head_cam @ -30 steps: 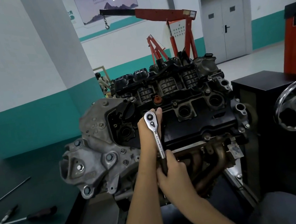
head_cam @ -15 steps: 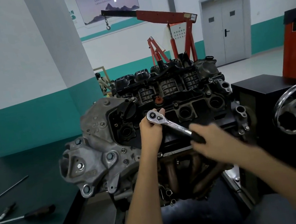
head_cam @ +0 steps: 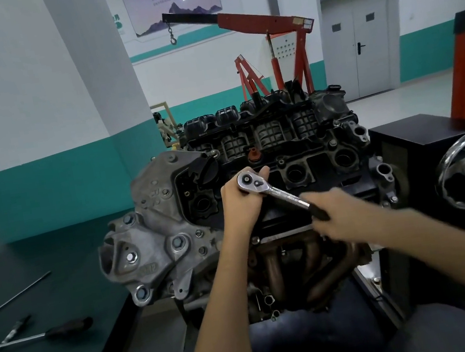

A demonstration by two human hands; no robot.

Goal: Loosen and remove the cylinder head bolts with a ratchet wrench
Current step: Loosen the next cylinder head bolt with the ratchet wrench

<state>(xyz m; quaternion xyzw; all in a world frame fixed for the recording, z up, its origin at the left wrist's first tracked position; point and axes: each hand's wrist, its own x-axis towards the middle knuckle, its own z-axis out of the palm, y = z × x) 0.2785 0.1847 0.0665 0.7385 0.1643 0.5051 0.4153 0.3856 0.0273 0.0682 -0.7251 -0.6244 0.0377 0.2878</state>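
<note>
Auto training workshop, engine [head_cam: 259, 202] on stand, red engine hoist [head_cam: 271, 26] behind, screwdriver [head_cam: 46, 333] on bench [head_cam: 46, 296]

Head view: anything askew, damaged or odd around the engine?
Nothing stands out. Left hand holds the ratchet wrench at its head on the engine, right hand grips its handle; a screwdriver lies on the bench.

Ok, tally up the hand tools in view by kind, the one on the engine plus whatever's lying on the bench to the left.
ratchet wrench: 1
black-handled screwdriver: 1
thin metal rod: 1
small dark tool, kind unclear: 1
Total: 4
</note>
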